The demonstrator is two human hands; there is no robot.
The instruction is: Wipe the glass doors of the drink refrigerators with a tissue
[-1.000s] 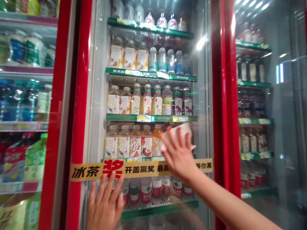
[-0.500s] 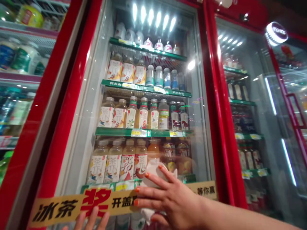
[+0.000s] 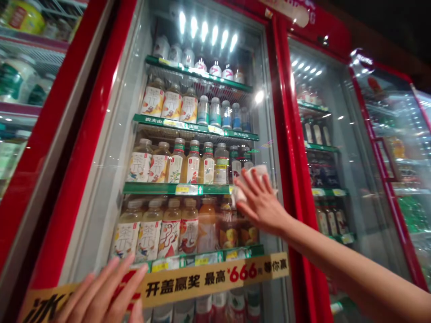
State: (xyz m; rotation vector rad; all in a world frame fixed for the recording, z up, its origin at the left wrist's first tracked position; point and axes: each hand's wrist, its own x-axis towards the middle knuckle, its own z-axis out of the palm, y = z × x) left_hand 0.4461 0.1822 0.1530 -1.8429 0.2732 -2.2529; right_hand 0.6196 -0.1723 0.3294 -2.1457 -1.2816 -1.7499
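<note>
My right hand (image 3: 261, 202) presses a white cloth (image 3: 254, 177) flat against the glass door (image 3: 111, 179) of a red-framed drinks fridge, at the right side near the middle shelf. My left hand (image 3: 104, 294) rests open with fingers spread on the lower left of the same glass, over a yellow banner sticker (image 3: 215, 278) with red and black print. Behind the glass stand rows of bottled tea and juice (image 3: 171, 163) on green-edged shelves.
A red door frame post (image 3: 289, 179) separates this fridge from another glass-door cooler (image 3: 336, 157) on the right. More shelves of bottles (image 3: 20, 85) show at the far left. Ceiling lights reflect in the glass at the top.
My right hand with the cloth has moved up and to the right across the glass. My left hand has come further into view on the banner. The view has tilted upward.
</note>
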